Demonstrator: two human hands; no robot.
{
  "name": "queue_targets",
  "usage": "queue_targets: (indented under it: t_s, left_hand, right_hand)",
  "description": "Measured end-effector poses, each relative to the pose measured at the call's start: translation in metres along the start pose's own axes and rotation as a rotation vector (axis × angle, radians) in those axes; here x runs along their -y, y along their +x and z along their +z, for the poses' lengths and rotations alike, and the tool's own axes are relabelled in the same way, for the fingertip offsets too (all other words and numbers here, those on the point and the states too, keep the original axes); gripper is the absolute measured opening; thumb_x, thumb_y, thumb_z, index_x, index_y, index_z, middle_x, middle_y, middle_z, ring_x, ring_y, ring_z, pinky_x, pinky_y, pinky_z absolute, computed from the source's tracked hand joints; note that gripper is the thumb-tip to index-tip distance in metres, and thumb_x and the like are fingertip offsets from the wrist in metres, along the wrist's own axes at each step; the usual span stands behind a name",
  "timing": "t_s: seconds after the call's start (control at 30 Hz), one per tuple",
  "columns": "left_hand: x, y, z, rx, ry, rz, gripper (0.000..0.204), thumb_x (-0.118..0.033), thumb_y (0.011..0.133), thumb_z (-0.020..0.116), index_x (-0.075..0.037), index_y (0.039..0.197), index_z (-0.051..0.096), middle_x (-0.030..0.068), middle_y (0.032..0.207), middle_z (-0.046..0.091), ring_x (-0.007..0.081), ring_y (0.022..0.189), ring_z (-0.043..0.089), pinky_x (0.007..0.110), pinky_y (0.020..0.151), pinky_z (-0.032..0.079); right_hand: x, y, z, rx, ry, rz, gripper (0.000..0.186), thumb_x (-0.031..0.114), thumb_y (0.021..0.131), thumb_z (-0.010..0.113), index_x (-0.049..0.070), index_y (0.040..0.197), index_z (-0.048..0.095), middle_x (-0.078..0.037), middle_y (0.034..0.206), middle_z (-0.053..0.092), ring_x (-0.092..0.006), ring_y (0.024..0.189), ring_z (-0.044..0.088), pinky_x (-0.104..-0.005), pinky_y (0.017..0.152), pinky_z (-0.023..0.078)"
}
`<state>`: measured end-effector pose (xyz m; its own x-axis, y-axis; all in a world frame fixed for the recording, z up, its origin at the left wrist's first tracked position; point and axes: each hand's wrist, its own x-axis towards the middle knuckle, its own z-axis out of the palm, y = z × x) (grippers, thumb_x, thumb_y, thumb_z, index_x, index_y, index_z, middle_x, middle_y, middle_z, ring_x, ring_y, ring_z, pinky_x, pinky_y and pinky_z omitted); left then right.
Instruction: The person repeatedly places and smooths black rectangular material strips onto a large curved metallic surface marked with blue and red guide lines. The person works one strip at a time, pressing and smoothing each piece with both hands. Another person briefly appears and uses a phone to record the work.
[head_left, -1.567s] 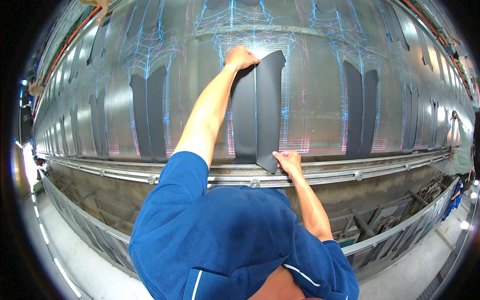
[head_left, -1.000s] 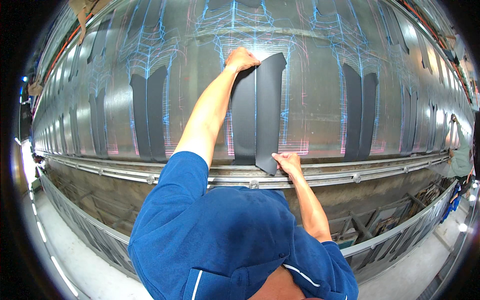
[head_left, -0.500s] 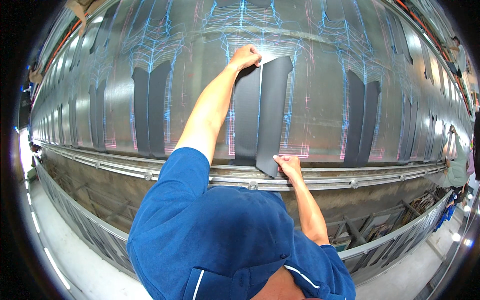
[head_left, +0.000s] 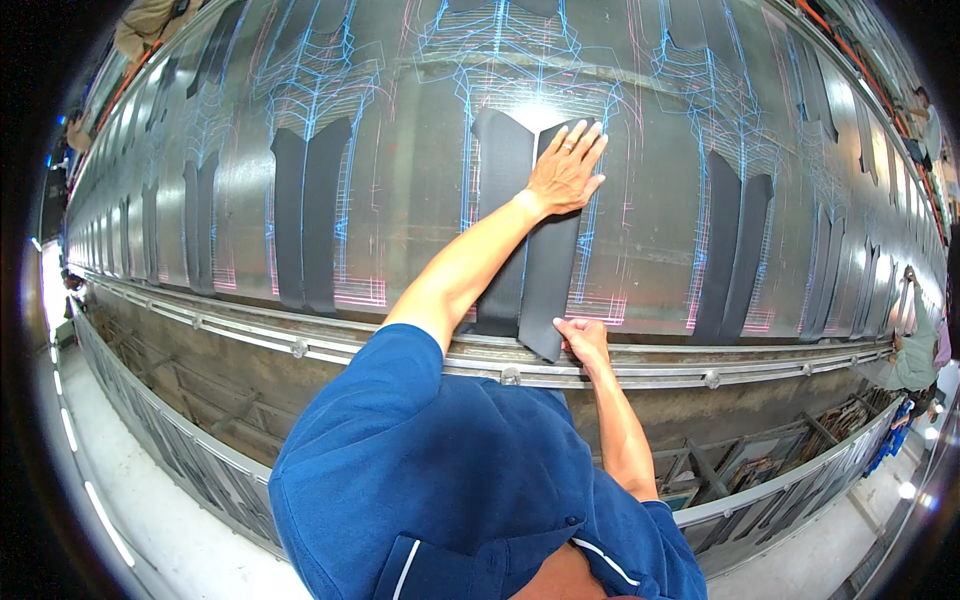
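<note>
Two long dark grey cut strips of sheet material lie side by side in front of me on a dark, line-marked table (head_left: 400, 200). My left hand (head_left: 567, 172) is open and flat, palm down with its fingers stretched out, on the far part of the right-hand strip (head_left: 548, 265). Beside it, the left-hand strip (head_left: 500, 210) lies partly under my left forearm. At the near end of the right-hand strip, the thumb and fingers of my right hand (head_left: 584, 340) pinch its right edge. This near end overhangs the metal rail (head_left: 640, 357).
Similar dark strips (head_left: 308, 220) lie in pairs along the table, among blue and pink lines (head_left: 312, 90). Below the rail runs a slatted frame (head_left: 150, 400). A person (head_left: 915, 335) stands at the far right, and part of another (head_left: 145, 30) shows at the upper left.
My left hand has moved right, from the far end of the left-hand strip onto the right-hand one, and its fingers have opened flat. My right hand still pinches the near edge.
</note>
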<state>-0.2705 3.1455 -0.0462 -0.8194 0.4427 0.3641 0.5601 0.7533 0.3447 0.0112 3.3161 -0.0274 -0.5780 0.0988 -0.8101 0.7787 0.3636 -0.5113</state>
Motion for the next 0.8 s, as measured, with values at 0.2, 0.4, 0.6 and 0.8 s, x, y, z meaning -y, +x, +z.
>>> queue_targets:
  t_s: [0.2, 0.4, 0.6, 0.8]
  left_hand:
    - [-0.005, 0.014, 0.023, -0.002, 0.014, -0.177, 0.083, -0.052, 0.106, 0.060, 0.000, 0.166, 0.037, 0.0234, 0.174, 0.034, 0.0462, 0.161, 0.031, 0.062, 0.131, 0.024]
    - [-0.003, 0.008, 0.034, 0.012, 0.028, -0.246, 0.087, -0.057, 0.106, 0.058, -0.002, 0.169, 0.033, 0.0240, 0.177, 0.029, 0.0489, 0.162, 0.027, 0.064, 0.131, 0.020]
    - [-0.004, 0.005, 0.036, 0.022, 0.020, -0.275, 0.087, -0.059, 0.107, 0.055, -0.004, 0.170, 0.033, 0.0243, 0.177, 0.028, 0.0485, 0.163, 0.025, 0.064, 0.132, 0.018]
    - [-0.003, 0.003, 0.038, 0.055, 0.052, -0.275, 0.088, -0.063, 0.108, 0.050, -0.005, 0.171, 0.031, 0.0234, 0.178, 0.026, 0.0479, 0.164, 0.023, 0.064, 0.132, 0.016]
  right_hand:
    - [0.004, -0.001, -0.001, 0.015, 0.001, -0.002, 0.032, 0.032, 0.094, 0.087, 0.002, 0.081, 0.084, -0.005, 0.067, 0.073, -0.0102, 0.060, 0.064, -0.0312, 0.061, 0.051]
    - [0.010, -0.005, -0.003, 0.013, 0.008, 0.010, 0.034, 0.032, 0.093, 0.087, 0.002, 0.077, 0.082, -0.004, 0.064, 0.071, -0.0097, 0.059, 0.062, -0.0313, 0.059, 0.049]
    - [0.010, -0.004, -0.004, 0.018, 0.004, 0.025, 0.034, 0.031, 0.094, 0.087, 0.002, 0.077, 0.082, -0.003, 0.064, 0.071, -0.0094, 0.058, 0.062, -0.0310, 0.058, 0.048]
    - [0.005, -0.002, -0.002, 0.020, 0.020, -0.004, 0.031, 0.029, 0.094, 0.087, 0.001, 0.081, 0.083, -0.004, 0.067, 0.073, -0.0096, 0.060, 0.064, -0.0310, 0.059, 0.050]
